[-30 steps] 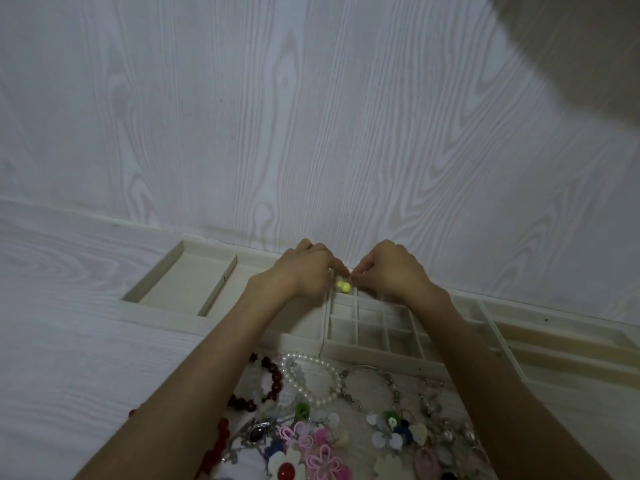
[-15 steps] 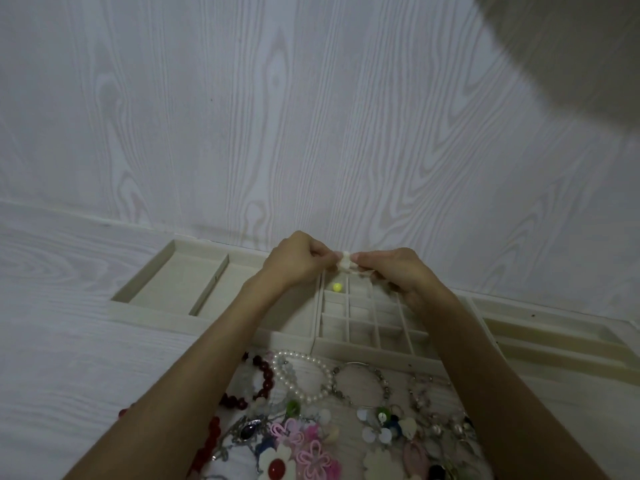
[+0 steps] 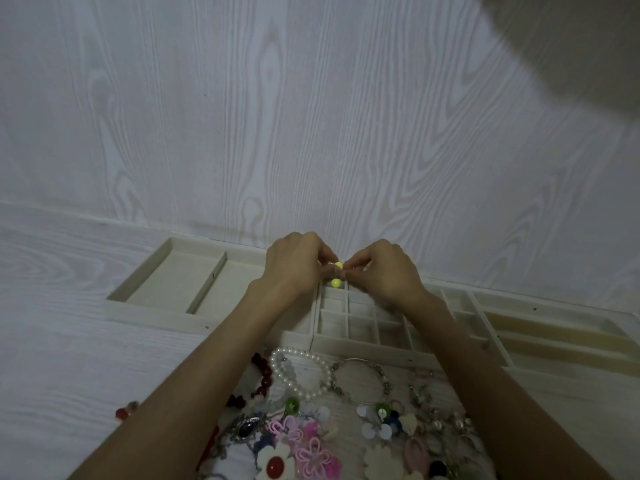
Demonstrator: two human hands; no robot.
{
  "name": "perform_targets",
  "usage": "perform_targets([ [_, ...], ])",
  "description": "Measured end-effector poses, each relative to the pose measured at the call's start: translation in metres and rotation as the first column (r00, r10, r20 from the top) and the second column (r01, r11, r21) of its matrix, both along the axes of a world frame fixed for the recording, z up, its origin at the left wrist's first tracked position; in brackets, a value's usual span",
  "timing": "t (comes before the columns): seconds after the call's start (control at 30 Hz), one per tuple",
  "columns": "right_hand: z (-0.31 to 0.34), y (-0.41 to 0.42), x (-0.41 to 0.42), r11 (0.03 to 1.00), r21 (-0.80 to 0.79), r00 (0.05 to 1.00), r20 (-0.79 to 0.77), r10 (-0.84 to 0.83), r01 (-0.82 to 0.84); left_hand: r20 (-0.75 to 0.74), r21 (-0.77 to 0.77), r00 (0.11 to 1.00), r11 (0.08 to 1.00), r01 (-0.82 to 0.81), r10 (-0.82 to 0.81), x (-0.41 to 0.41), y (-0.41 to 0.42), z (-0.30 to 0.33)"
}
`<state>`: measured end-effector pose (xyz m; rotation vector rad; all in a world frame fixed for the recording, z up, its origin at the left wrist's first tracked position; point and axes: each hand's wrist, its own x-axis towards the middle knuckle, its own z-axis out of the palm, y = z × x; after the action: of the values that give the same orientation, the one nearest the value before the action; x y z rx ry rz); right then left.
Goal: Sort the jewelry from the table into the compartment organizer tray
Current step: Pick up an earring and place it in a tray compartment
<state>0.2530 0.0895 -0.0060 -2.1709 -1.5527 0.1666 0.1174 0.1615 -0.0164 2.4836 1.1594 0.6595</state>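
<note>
Left hand (image 3: 294, 263) and right hand (image 3: 379, 268): fingers curled, jointly pinching a yellow bead (image 3: 338, 265) above the organizer tray (image 3: 367, 351) far edge; second bead (image 3: 335, 282) in a back compartment. Jewelry heap (image 3: 311, 410) on the surface near edge.

The left hand (image 3: 296, 263) and right hand (image 3: 379, 271) meet over the organizer tray (image 3: 156, 308), their fingertips curled inward and hidden, so how they pinch the small yellow bead (image 3: 338, 265) cannot be told. A second yellow bead (image 3: 335, 282) sits just below; which small compartment holds it is unclear. Both forearms cover parts of the tray's dividers and of the jewelry pile (image 3: 329, 427), which the bottom edge cuts off. The tray's right end runs out of view. A dark blur (image 3: 571, 43) fills the upper right corner.
</note>
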Motion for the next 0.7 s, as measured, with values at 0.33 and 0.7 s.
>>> perform_targets([
  [0.33,0.022,0.011,0.001,0.972,-0.218,0.982,0.149,0.118,-0.084,-0.1,0.16,0.994,0.985,0.065,-0.049,-0.004,0.002,0.004],
  [0.7,0.026,0.024,-0.004,0.896,-0.42,0.965,0.138,0.222,-0.146,-0.142,0.104,0.987,0.99,0.095,-0.08,-0.002,0.001,0.001],
])
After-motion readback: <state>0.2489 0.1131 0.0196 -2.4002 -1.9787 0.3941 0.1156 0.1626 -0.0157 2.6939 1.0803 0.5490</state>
